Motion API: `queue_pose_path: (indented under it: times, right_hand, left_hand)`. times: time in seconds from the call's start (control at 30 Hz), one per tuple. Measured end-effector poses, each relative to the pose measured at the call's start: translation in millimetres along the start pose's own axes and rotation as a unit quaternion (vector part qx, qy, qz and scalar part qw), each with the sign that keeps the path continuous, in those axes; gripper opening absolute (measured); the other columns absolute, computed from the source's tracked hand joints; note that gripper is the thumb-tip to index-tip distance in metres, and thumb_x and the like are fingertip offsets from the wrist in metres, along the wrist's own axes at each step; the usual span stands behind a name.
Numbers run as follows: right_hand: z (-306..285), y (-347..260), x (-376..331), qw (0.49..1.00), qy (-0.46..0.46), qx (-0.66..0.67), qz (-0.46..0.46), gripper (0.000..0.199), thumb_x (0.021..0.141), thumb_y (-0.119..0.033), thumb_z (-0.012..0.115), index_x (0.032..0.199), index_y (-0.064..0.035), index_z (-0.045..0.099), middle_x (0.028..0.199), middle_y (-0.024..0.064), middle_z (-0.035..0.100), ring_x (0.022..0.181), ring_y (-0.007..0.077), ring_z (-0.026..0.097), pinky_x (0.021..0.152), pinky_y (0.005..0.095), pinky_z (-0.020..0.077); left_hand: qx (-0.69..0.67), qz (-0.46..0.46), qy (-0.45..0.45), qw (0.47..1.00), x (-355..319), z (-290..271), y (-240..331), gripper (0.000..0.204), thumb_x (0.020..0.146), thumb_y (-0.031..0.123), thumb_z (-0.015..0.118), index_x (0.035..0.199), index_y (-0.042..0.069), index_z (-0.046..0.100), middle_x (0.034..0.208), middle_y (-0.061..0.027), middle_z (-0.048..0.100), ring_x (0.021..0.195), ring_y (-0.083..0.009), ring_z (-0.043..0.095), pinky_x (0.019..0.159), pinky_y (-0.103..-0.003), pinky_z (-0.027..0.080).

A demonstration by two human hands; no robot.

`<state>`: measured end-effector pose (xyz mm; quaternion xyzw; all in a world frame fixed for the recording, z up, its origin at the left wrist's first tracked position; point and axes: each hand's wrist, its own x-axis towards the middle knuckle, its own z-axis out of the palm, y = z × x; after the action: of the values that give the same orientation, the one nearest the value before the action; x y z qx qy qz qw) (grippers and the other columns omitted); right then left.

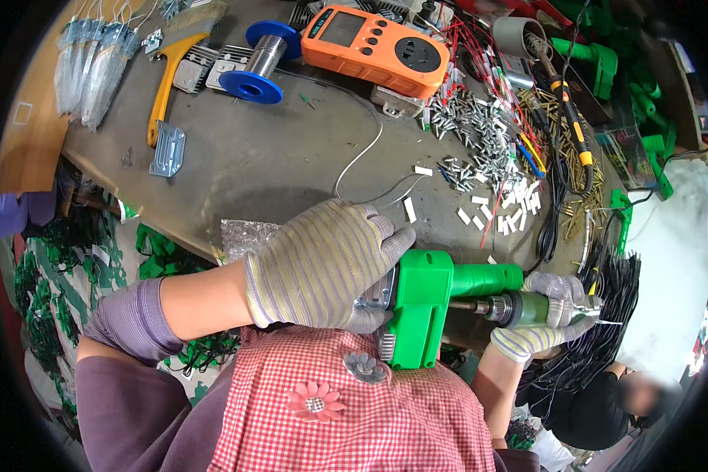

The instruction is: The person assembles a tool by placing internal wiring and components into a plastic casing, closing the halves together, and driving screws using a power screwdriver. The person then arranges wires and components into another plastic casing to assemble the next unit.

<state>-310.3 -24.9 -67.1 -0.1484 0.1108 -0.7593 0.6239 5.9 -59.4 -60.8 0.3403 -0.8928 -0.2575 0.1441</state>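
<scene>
Two grips (322, 263) (557, 293) (gloved) — one green casing (421, 315), one power driver (531, 309)

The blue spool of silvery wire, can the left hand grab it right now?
Probably not right now: the left hand is busy holding the green plastic housing. If it let go, the way looks free, since nothing tall seems to stand between it and the blue spool.

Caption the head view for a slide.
A gloved left hand holds a green plastic housing while the gloved right hand points a green power driver at it, beside a cluttered workbench.
</scene>
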Motion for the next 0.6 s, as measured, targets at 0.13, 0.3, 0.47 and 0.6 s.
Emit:
queue_pose_path:
  times: [0.13, 0.3, 0.47, 0.6]
  right_hand:
    - [3, 4, 3, 1.000, -0.003, -0.013, 0.004, 0.037, 0.094, -0.047, 0.063, 0.080, -0.0147, 0.052, 0.046, -0.0111, 0.042, 0.044, 0.0046, 0.042, 0.075, 0.0283, 0.0458]
    - [14, 10, 1, 0.999, 0.000, 0.051, -0.003, 0.035, 0.089, -0.043, 0.071, 0.082, -0.0145, 0.052, 0.047, -0.0126, 0.039, 0.044, 0.0028, 0.040, 0.069, 0.0266, 0.0450]
    - [25, 18, -4, 0.998, 0.034, 0.042, -0.040, 0.037, 0.087, -0.044, 0.073, 0.081, -0.0149, 0.051, 0.049, -0.0126, 0.041, 0.044, 0.0025, 0.039, 0.064, 0.0198, 0.0411]
    - [18, 20, -1, 0.996, 0.042, 0.024, -0.072, 0.035, 0.087, -0.040, 0.075, 0.081, -0.0132, 0.052, 0.050, -0.0130, 0.041, 0.042, 0.0007, 0.038, 0.052, 0.0167, 0.0375]
  left_hand:
    - [-0.008, -0.003, 0.004, 1.000, 0, 3, -2, 0.086, 0.064, 0.048, 0.080, 0.128, -0.005, 0.057, 0.099, -0.0183, 0.063, 0.092, -0.0353, 0.062, 0.083, -0.046, 0.049]
    - [-0.017, 0.001, -0.003, 1.000, 4, -2, -3, 0.085, 0.062, 0.045, 0.080, 0.127, -0.005, 0.058, 0.100, -0.0194, 0.063, 0.093, -0.0360, 0.062, 0.084, -0.047, 0.050]
    - [-0.011, 0.020, 0.001, 1.000, 6, -3, -9, 0.086, 0.059, 0.043, 0.082, 0.127, -0.004, 0.058, 0.101, -0.0201, 0.063, 0.095, -0.0369, 0.063, 0.085, -0.048, 0.050]
    - [-0.013, 0.005, -0.033, 0.999, 9, -8, -10, 0.087, 0.058, 0.042, 0.083, 0.128, -0.003, 0.057, 0.104, -0.0203, 0.063, 0.095, -0.0376, 0.062, 0.085, -0.047, 0.049]
